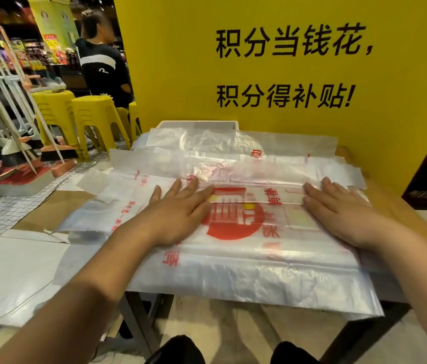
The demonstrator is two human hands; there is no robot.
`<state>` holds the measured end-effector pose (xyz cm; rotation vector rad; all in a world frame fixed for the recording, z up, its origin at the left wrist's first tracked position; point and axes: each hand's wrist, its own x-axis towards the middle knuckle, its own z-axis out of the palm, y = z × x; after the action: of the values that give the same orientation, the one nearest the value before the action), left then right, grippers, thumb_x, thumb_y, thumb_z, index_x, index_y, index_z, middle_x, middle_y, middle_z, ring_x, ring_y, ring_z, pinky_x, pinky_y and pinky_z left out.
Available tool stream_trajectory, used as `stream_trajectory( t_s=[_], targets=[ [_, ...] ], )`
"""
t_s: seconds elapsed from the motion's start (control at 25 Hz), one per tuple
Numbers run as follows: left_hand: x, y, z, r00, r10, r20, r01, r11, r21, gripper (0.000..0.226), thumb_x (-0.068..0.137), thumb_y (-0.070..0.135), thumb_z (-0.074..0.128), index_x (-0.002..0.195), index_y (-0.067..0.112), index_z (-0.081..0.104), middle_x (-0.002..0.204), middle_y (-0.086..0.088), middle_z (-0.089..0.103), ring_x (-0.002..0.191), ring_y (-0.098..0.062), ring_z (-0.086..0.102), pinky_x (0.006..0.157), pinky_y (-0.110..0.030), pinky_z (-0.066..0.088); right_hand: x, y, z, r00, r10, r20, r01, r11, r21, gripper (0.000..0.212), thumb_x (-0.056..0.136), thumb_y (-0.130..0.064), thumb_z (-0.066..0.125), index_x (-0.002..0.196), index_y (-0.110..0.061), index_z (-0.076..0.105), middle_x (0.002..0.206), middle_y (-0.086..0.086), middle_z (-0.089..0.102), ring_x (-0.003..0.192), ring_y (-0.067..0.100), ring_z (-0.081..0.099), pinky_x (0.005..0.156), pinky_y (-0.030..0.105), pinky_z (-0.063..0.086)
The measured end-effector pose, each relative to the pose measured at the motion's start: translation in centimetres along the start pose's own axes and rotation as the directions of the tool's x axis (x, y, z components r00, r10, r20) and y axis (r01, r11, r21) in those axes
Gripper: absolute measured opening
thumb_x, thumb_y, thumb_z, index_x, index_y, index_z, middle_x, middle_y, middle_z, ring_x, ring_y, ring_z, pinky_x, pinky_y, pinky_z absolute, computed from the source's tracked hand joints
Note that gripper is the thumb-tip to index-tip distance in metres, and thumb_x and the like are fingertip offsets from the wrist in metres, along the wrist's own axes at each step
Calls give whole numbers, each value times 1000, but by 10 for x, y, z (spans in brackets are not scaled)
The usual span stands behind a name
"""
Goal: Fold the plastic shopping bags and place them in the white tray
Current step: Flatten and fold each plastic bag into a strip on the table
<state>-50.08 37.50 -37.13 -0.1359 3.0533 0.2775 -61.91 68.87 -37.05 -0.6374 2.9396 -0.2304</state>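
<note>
1. Light is bright and fairly even and seems to come from overhead; the yellow panel [286, 74] looks saturated and darkens slightly toward its left edge.
2. The plastic bags [233, 271] give off a pale sheen along their creases, strongest at the near edge, with no blown-out glare.
3. Shadows are soft: faint ones lie beside the left hand [178, 214] and the right hand [338, 214], and a deeper one lies under the surface [383, 195].
4. The shop aisle [23, 48] at upper left is dimmer, grainy and smeared.
5. Wide-angle distortion stretches the bottom corners and tilts straight lines near the left edge.
6. Detail is slightly soft overall, though the panel's large print stays crisp.
</note>
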Motion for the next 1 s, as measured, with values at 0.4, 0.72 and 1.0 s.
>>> stream_trajectory(
  t_s=[0.4,0.72,1.0],
  targets=[
    [-2,8,-5,999,10,-48,-10,1000,-9,54,103,59,22,155,47,16,167,8,5,154,-19,1,119,-53,-17,-8,-20,-9,993,15,-116,-33,987,-158,75,98,-65,22,159,-23,13,167,6,0,154,23,0,123,43,3],
    [-8,17,-29,929,164,-332,-97,973,210,31,105,37,38,129,32,56,120,3,58,105,-23,59,79,-37,50,-54,-77,5,864,-411,-292,399,911,-104,47,97,-64,34,128,-38,57,125,-13,56,113,13,53,91,33,46],
    [-33,18,-64,974,-111,-200,64,972,-227,11,101,37,52,106,33,60,98,9,63,79,-6,56,61,-28,41,-52,-81,4,920,-318,-230,324,946,-11,69,98,-65,26,156,-41,-2,159,-11,29,138,16,40,104,36,41]
  ],
)
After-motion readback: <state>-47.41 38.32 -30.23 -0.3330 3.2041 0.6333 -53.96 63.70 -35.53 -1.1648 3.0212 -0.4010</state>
